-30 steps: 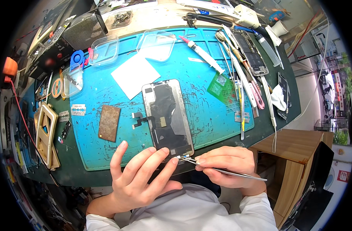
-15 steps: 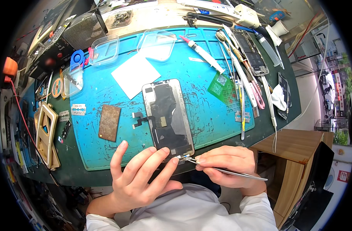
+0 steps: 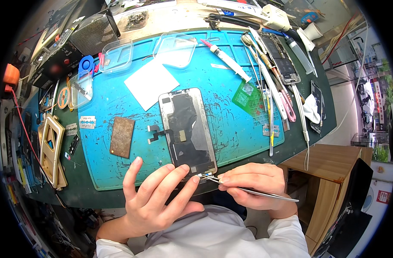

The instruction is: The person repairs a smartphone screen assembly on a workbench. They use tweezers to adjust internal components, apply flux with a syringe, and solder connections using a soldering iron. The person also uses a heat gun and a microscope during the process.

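- Hands meet at the near edge of a blue mat [image 3: 231,129] on a cluttered worktop [image 3: 316,124], where a phone screen [image 3: 188,129] lies back side up near the mat's middle, its lower end at the mat's near edge.
- Left hand [image 3: 155,200] is open, fingers [image 3: 181,182] spread, their tips resting at the screen's near end; it grips nothing.
- Right hand [image 3: 256,185] is closed around metal tweezers [image 3: 248,189], whose tips touch the screen's near right corner, just beside the left fingertips.
- Ribbon cable [image 3: 155,133] sticks out from the screen's left side; a brown rectangular pad [image 3: 121,136] lies further left on the mat.
- White sheet [image 3: 151,84] sits just beyond the screen's far end, with two clear plastic trays [image 3: 177,48] at the mat's far edge.
- Hand tools [image 3: 269,81], a white tube [image 3: 228,62] and a green stencil [image 3: 248,96] line the mat's right side.
- Gold phone frame [image 3: 52,148] rests off the mat at the worktop's left edge.
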Available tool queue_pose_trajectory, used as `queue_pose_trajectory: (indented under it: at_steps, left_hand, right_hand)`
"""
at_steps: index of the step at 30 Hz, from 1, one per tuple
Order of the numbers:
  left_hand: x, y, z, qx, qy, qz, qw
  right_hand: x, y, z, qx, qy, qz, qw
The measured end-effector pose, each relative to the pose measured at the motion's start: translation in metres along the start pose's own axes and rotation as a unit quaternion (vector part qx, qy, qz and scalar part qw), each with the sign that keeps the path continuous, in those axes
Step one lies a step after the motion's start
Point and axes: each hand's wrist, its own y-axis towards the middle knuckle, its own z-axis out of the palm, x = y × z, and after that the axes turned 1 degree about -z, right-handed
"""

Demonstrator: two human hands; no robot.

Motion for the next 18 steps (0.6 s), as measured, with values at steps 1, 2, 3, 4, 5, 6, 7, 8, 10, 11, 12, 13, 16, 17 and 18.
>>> queue_pose_trajectory:
  at_steps: [1, 2, 3, 4, 5, 6, 7, 8, 10, 11, 12, 13, 16, 17, 18]
  left_hand:
    - [0.0000, 0.0000, 0.0000, 0.000, 0.000, 0.000, 1.000]
    - [0.0000, 0.0000, 0.0000, 0.000, 0.001, 0.000, 1.000]
    - [0.0000, 0.0001, 0.0000, 0.000, 0.001, 0.000, 1.000]
    - [0.0000, 0.0001, 0.0001, 0.000, 0.001, 0.000, 1.000]
    - [0.0002, 0.0001, 0.0001, 0.000, 0.002, 0.001, 1.000]
    - [0.0004, 0.0000, 0.0000, 0.000, 0.002, 0.001, 1.000]
    - [0.0005, -0.0001, 0.0000, 0.001, 0.003, 0.002, 1.000]
    - [0.0005, -0.0002, 0.0001, 0.000, 0.003, 0.002, 1.000]
    - [0.0004, -0.0002, 0.0006, -0.002, 0.002, 0.002, 1.000]
    - [0.0004, -0.0002, 0.0005, -0.001, 0.003, 0.002, 1.000]
    - [0.0003, -0.0003, 0.0005, -0.001, 0.003, 0.002, 1.000]
    - [0.0003, -0.0004, 0.0005, 0.000, 0.003, 0.001, 1.000]
    - [0.0004, -0.0005, 0.0010, -0.003, 0.003, 0.002, 1.000]
    - [0.0004, -0.0006, 0.0011, -0.003, 0.003, 0.003, 1.000]
    - [0.0005, -0.0007, 0.0013, -0.003, 0.003, 0.003, 1.000]
  right_hand:
    - [0.0000, -0.0002, 0.0001, -0.001, 0.000, 0.001, 1.000]
    - [-0.0001, -0.0005, 0.0003, -0.001, 0.000, 0.001, 1.000]
    - [-0.0003, -0.0006, 0.0004, -0.001, 0.000, 0.002, 1.000]
    - [-0.0003, -0.0006, 0.0003, 0.000, 0.002, 0.003, 1.000]
    - [-0.0002, -0.0007, 0.0001, 0.000, 0.003, 0.004, 1.000]
    - [-0.0001, -0.0007, 0.0001, 0.001, 0.004, 0.005, 1.000]
    - [-0.0002, -0.0008, 0.0003, 0.000, 0.005, 0.005, 1.000]
    - [-0.0004, -0.0009, 0.0005, 0.000, 0.005, 0.005, 1.000]
    - [-0.0004, -0.0010, 0.0004, -0.001, 0.006, 0.005, 1.000]
    - [-0.0003, -0.0010, 0.0003, -0.001, 0.005, 0.004, 1.000]
    - [-0.0003, -0.0009, 0.0002, -0.001, 0.005, 0.004, 1.000]
    - [-0.0003, -0.0008, 0.0001, 0.000, 0.005, 0.003, 1.000]
    - [-0.0005, -0.0009, 0.0000, 0.002, 0.005, 0.001, 1.000]
    - [-0.0008, -0.0011, -0.0001, 0.003, 0.005, 0.000, 1.000]
    - [-0.0011, -0.0011, -0.0001, 0.004, 0.006, -0.001, 1.000]
